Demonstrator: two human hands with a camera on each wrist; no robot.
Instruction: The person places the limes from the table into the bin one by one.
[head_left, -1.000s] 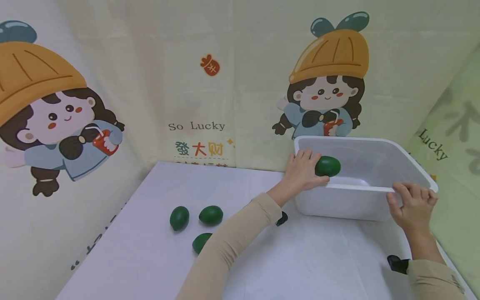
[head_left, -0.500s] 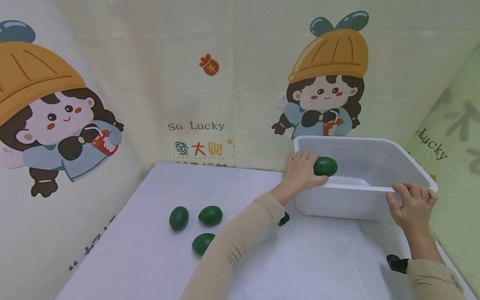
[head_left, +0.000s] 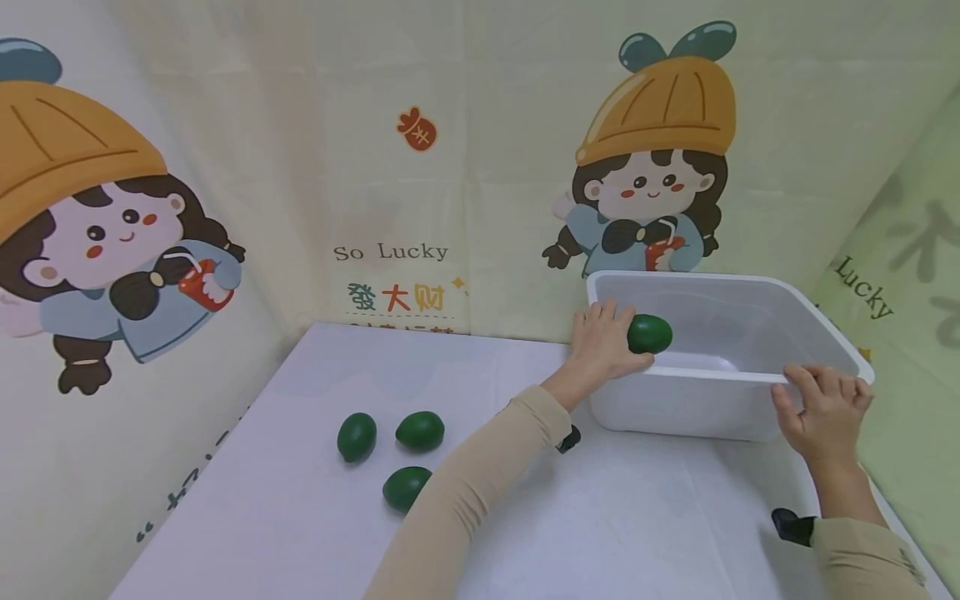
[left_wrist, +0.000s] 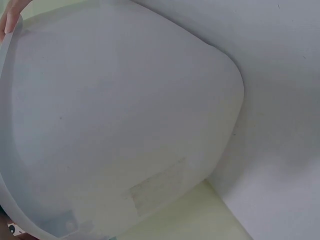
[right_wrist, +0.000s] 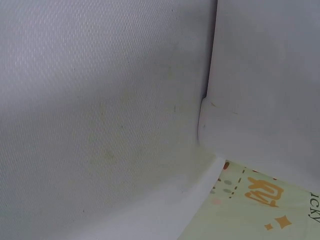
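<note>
In the head view, my left hand holds a dark green lime between thumb and fingers, at the left end of a white plastic bin. The lime overlaps the bin's opening, just above the front rim. My right hand grips the bin's front rim near its right corner, fingers curled over the edge. Filling most of the left wrist view is the bin's outer wall, with fingertips on the rim at its upper left. The right wrist view has the bin wall beside the tabletop.
Three more limes lie on the white table at the left: one lime, a second lime, and a third lime partly hidden behind my left sleeve. A printed cloth wall stands behind the bin.
My left hand and the lime have shifted very slightly left at the bin's rim. The right hand keeps its hold on the rim; the bin stays put.
</note>
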